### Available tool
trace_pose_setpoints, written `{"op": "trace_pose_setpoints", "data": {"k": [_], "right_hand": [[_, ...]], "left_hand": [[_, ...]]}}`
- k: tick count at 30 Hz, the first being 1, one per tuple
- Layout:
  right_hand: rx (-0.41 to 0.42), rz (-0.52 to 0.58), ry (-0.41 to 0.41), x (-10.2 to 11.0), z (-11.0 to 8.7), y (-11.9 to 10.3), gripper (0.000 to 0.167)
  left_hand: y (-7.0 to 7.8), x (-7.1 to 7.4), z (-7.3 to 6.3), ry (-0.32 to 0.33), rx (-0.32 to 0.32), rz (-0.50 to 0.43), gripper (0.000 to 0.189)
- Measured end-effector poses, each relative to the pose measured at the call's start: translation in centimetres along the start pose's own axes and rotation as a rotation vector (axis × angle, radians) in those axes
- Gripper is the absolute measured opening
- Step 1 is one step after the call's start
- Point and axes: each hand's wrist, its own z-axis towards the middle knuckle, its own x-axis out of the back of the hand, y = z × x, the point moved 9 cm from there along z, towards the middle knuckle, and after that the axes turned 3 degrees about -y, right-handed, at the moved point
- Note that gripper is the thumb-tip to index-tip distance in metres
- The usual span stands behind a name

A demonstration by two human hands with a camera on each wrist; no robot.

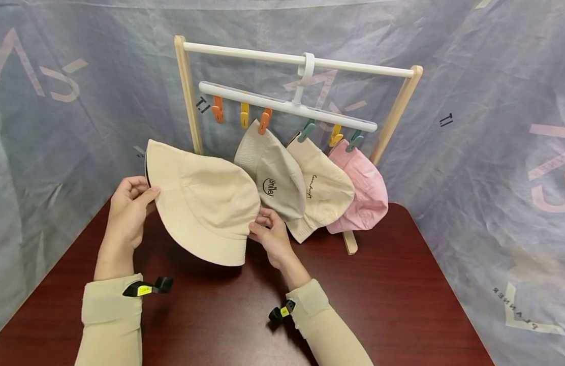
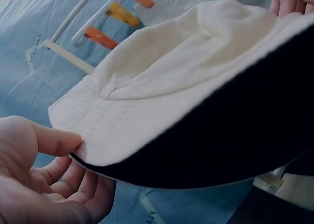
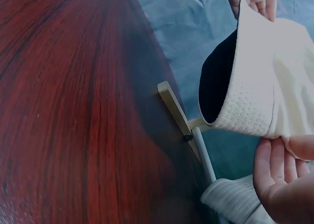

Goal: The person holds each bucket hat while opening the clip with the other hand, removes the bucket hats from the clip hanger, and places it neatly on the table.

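Note:
A cream bucket hat [image 1: 209, 195] with a dark lining is held up over the table, left of the hanging hats. My left hand [image 1: 127, 211] pinches its brim edge between thumb and fingers; the left wrist view shows the thumb on the cream side of the brim [image 2: 98, 145]. My right hand [image 1: 274, 236] pinches the opposite side of the hat, where crown and brim meet. Close behind that hand hangs a grey hat [image 1: 282, 175] marked "smile". Beyond it hang a cream hat [image 1: 325, 188] with dark script and a pink hat [image 1: 362, 190].
A wooden-ended rack [image 1: 186, 96] carries a white clip hanger [image 1: 259, 99] hooked on its top bar. Orange [image 1: 218, 109] and yellow [image 1: 244, 115] clips at the hanger's left end hold nothing. A dark red table [image 1: 209, 315] lies below, with grey cloth [image 1: 470, 178] hung around it.

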Motion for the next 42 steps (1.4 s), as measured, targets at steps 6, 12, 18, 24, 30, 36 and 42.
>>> {"op": "trace_pose_setpoints", "data": {"k": [6, 12, 18, 24, 30, 36, 42], "right_hand": [[0.01, 0.014, -0.007, -0.6, 0.0, -0.4, 0.048], [0.008, -0.011, -0.003, -0.9, -0.1, -0.5, 0.048], [0.009, -0.04, -0.037, -1.7, -0.6, -0.8, 0.049], [0.015, -0.07, -0.036, -2.6, -0.5, -1.1, 0.047], [0.003, -0.103, -0.055, -4.2, 0.3, -1.1, 0.047], [0.007, -0.141, -0.073, -5.3, 0.7, -0.9, 0.047], [0.016, -0.169, -0.084, -6.0, 1.0, -0.8, 0.045]], "left_hand": [[0.2, 1.5, 0.0, -0.016, 0.015, 0.138, 0.021], [0.4, 2.3, -0.1, -0.078, 0.008, 0.144, 0.024], [0.5, 3.2, -0.1, -0.104, -0.008, 0.111, 0.025], [0.2, 4.3, -0.2, -0.084, 0.017, 0.126, 0.024], [-0.4, 6.2, -0.1, -0.045, 0.033, 0.074, 0.024], [-1.2, 7.6, 0.0, -0.033, 0.07, 0.081, 0.024], [-1.9, 8.5, 0.2, -0.059, 0.1, 0.104, 0.026]]}}
